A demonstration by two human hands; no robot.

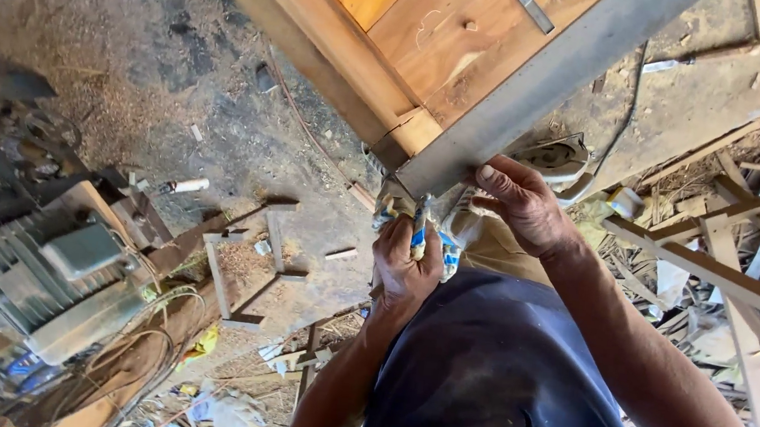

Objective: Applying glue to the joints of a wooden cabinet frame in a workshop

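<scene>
A large wooden panel frame [416, 31] of orange-brown planks fills the upper middle of the head view, tilted so that one corner comes down toward the person's body. Its boards are smooth and warm in colour, with paler streaks and a small knot, and a raised inner rail runs parallel to the outer edge. A long flat grey board [551, 77] lies along the frame's right edge, running from the top right down to that corner. A small grey metal bracket [535, 1] sits on the wood near the top.

The left hand [407, 267] is closed around a crumpled white rag with blue and yellow marks [425, 232], pressing it against the lower corner of the frame. The right hand [520, 204] is curled over the end of the grey board just beside that corner, fingers bent on its edge.

Below lies a dusty floor strewn with sawdust [162, 63]. A grey machine with cables [49, 274] stands at the left, and a heap of pale wooden offcuts [730, 247] lies at the right.
</scene>
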